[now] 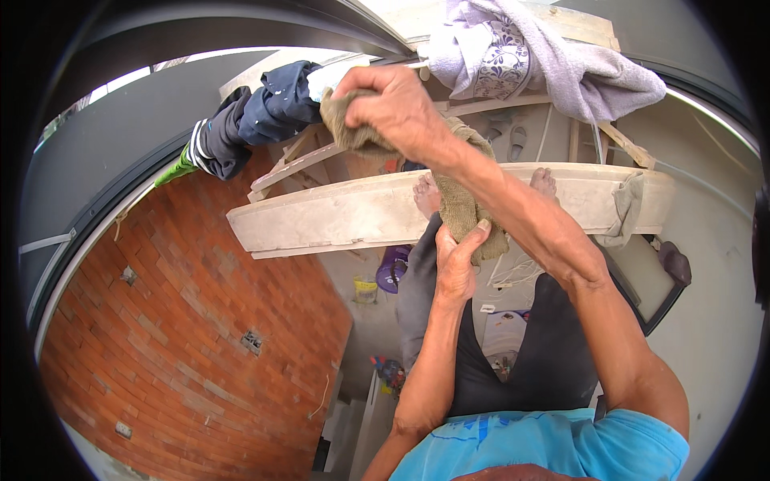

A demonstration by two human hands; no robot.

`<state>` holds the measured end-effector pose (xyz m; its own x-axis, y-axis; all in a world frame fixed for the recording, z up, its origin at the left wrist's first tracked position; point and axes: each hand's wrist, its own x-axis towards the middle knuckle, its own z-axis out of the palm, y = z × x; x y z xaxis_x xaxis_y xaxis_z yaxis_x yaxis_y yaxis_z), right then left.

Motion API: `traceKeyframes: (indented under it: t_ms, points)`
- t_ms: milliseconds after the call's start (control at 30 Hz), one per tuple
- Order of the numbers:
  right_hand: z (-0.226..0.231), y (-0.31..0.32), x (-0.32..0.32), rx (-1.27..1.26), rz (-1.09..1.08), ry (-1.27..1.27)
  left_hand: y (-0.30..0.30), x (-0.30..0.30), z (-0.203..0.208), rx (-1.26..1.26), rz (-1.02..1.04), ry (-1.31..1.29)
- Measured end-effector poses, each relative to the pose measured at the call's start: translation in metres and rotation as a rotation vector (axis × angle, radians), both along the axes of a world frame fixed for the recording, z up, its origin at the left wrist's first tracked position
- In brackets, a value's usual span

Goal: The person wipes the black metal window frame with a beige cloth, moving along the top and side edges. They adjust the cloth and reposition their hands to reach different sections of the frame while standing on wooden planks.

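Note:
My right hand (395, 108) is raised across to the upper middle, its fingers curled round a bunched piece of olive-brown cloth (341, 120). Lower down, my left hand (457, 268) grips a hanging length of olive-brown cloth (457, 192), thumb on top. Whether both pieces are one cloth cannot be made out, as my right forearm crosses in front. Just left of my right hand, a navy garment (281, 104) hangs bunched beside a dark grey one with white stripes (220, 136). Over to the right drapes a lavender towel (561, 68) with a patterned band.
My bare feet rest on a pale wooden plank (337, 215), with a grey rag (624, 210) over its right part. Below lie a slipper (518, 143), a purple container (392, 268) and a yellow bag (365, 290). A reddish brick surface (192, 321) spreads at left.

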<state>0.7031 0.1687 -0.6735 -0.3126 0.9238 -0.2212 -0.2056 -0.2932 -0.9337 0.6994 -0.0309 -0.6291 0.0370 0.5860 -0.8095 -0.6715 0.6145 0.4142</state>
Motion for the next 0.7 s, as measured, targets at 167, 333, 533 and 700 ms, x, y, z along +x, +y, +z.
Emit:
traceKeyframes:
  t_ms: [167, 333, 533, 700]
  points:
    - [0.089, -0.069, 0.016, 0.01, 0.322, 0.152, -0.067, 0.005, -0.045, 0.006, 0.106, 0.069]
    - [0.114, -0.103, 0.076, -0.257, 0.068, 0.087, -0.063, 0.008, -0.017, -0.041, 0.06, 0.037]
    - [0.119, -0.134, 0.145, -0.42, -0.297, 0.255, -0.046, 0.023, 0.037, -0.05, -0.409, 0.031]
    - [0.135, -0.145, 0.206, -0.482, -0.602, 0.173, -0.035, 0.03, 0.082, -0.036, -0.405, -0.008]
